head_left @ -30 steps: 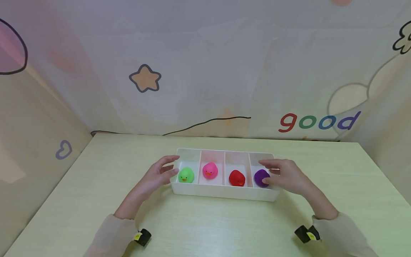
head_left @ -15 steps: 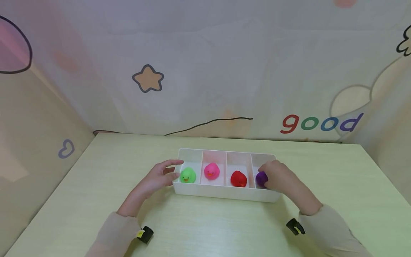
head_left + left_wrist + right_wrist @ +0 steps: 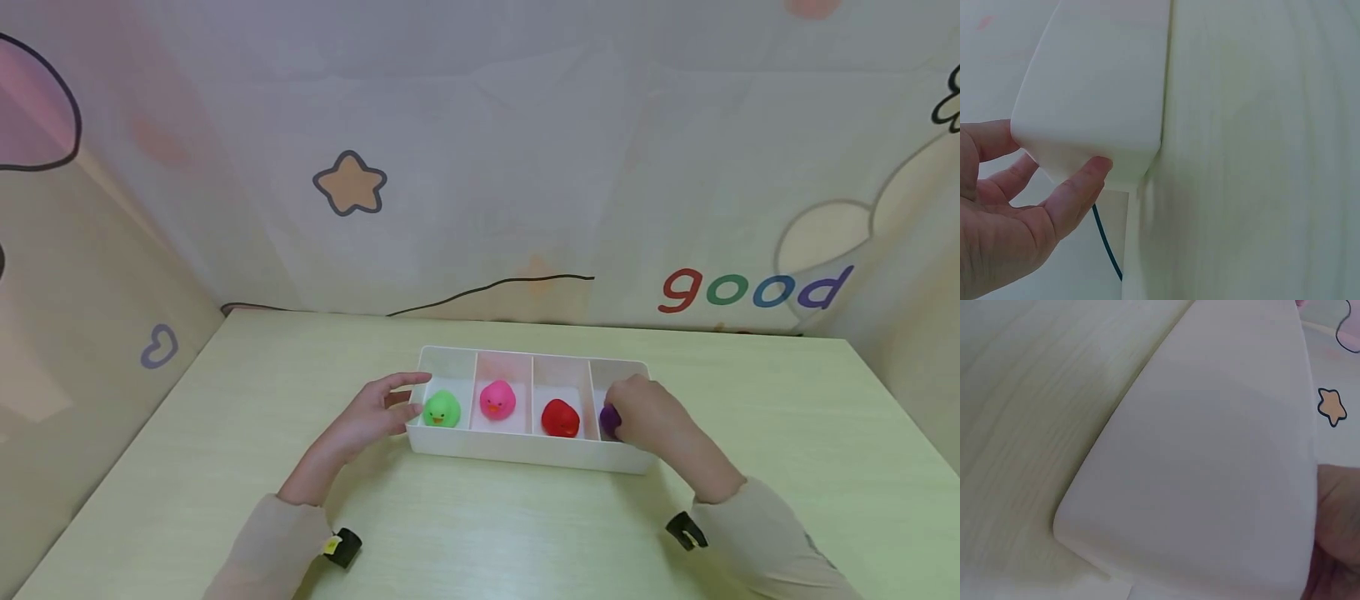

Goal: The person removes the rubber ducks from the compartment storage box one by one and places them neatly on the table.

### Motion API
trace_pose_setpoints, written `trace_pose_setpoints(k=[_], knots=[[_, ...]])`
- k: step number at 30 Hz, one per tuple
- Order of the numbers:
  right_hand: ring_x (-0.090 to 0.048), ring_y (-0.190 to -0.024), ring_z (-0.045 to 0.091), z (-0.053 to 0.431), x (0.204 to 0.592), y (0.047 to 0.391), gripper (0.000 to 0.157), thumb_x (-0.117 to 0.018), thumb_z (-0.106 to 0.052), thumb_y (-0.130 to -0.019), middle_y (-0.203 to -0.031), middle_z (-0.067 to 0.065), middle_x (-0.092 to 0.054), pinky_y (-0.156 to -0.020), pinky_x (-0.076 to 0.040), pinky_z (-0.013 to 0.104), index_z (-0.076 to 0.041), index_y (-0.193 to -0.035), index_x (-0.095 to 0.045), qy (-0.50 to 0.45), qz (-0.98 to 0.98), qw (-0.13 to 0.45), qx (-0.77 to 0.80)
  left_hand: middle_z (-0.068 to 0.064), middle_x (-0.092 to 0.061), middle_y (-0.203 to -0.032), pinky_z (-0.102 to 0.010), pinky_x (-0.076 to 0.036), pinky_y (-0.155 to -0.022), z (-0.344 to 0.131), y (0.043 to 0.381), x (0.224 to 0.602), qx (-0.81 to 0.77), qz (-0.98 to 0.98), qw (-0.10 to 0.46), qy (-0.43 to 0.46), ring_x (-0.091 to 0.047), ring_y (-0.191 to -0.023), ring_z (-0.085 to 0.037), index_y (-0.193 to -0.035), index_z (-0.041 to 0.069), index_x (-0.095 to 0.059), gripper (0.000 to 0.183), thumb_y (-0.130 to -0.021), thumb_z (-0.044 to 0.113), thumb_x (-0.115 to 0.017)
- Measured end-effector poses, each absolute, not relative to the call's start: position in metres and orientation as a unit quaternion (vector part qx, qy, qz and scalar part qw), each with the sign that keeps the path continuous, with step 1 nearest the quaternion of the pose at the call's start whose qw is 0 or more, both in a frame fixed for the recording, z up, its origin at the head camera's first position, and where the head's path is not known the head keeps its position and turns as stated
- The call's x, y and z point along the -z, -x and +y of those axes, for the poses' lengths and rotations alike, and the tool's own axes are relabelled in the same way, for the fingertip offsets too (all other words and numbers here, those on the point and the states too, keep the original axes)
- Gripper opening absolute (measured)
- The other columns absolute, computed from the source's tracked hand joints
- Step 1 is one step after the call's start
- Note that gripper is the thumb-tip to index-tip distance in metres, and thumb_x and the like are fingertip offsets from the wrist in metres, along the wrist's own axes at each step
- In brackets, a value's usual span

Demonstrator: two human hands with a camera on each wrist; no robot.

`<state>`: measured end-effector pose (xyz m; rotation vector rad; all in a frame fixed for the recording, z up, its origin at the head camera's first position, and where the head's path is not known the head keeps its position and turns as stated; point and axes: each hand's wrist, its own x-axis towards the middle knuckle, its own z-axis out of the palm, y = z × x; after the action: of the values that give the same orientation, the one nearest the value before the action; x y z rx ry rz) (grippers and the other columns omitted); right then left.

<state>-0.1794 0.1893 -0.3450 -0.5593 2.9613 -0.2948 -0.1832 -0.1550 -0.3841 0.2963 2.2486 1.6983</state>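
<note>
A white compartment tray (image 3: 525,454) stands on the table. In its left compartment sits a green rubber duck (image 3: 442,409), then a pink rubber duck (image 3: 498,401), then a red rubber duck (image 3: 560,419). My left hand (image 3: 378,412) touches the tray's left end with fairly straight, spread fingers. The left wrist view shows its thumb (image 3: 1079,190) against the end wall. My right hand (image 3: 648,417) reaches into the right compartment, its curled fingers holding a purple rubber duck (image 3: 609,421), mostly covered. In the right wrist view the tray's front wall (image 3: 1197,456) hides the fingers.
The pale wooden table (image 3: 480,533) extends around the tray. Behind it hangs a printed cloth backdrop (image 3: 480,183), with similar walls at both sides. Dark wrist mounts (image 3: 342,547) hang beneath the sleeves.
My right hand has turned downward into the right compartment and closed around the purple duck, covering more of it. The left hand stays at the tray's end. The head view has shifted slightly.
</note>
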Motion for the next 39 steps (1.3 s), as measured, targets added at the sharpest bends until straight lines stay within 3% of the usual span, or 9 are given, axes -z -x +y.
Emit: trace_pose_setpoints(k=[10, 20, 30, 33, 39], knots=[[-0.056, -0.071, 0.018, 0.206, 0.347, 0.176, 0.022, -0.072, -0.003, -0.07, -0.082, 0.008, -0.066, -0.062, -0.051, 0.031, 0.0, -0.092, -0.07, 0.197, 0.957, -0.011, 0.212, -0.02, -0.036, -0.139, -0.044, -0.047, -0.084, -0.153, 0.182, 0.384, -0.59, 0.788, 0.148, -0.094, -0.045, -0.117, -0.034, -0.135, 0.006, -0.042, 0.046, -0.09, 0.005, -0.052], [-0.061, -0.086, 0.034, 0.229, 0.333, 0.176, 0.033, -0.072, -0.006, -0.074, -0.098, 0.022, -0.065, -0.071, -0.052, 0.041, 0.005, -0.104, -0.066, 0.132, 0.936, -0.072, 0.317, -0.016, -0.037, -0.139, -0.037, -0.05, -0.076, -0.15, 0.182, 0.383, -0.587, 0.796, 0.133, -0.067, -0.046, -0.116, -0.034, -0.135, 0.006, -0.043, 0.047, -0.089, 0.002, -0.052], [-0.063, -0.084, 0.038, 0.265, 0.323, 0.188, 0.035, -0.07, -0.007, -0.077, -0.101, 0.025, -0.061, -0.06, -0.048, 0.014, 0.007, -0.108, -0.063, 0.077, 0.923, -0.115, 0.36, -0.015, -0.037, -0.139, -0.036, -0.05, -0.076, -0.148, 0.182, 0.382, -0.586, 0.797, 0.129, -0.065, -0.039, -0.123, -0.038, -0.134, 0.005, -0.044, 0.047, -0.088, 0.001, -0.052], [-0.062, -0.085, 0.04, 0.276, 0.327, 0.194, 0.035, -0.07, -0.008, -0.078, -0.102, 0.023, -0.057, -0.061, -0.05, 0.015, 0.009, -0.109, -0.062, 0.068, 0.925, -0.109, 0.357, -0.016, -0.037, -0.139, -0.037, -0.05, -0.076, -0.149, 0.182, 0.382, -0.585, 0.798, 0.127, -0.066, -0.039, -0.123, -0.038, -0.134, 0.005, -0.044, 0.047, -0.088, 0.001, -0.052], [-0.061, -0.091, 0.039, 0.29, 0.34, 0.202, 0.042, -0.068, -0.015, -0.081, -0.106, 0.028, -0.059, -0.069, -0.053, 0.03, 0.008, -0.115, -0.059, 0.032, 0.933, -0.038, 0.356, -0.015, -0.038, -0.138, -0.035, -0.05, -0.075, -0.149, 0.181, 0.381, -0.587, 0.796, 0.13, -0.07, -0.041, -0.121, -0.036, -0.135, 0.005, -0.043, 0.047, -0.088, 0.001, -0.052]])
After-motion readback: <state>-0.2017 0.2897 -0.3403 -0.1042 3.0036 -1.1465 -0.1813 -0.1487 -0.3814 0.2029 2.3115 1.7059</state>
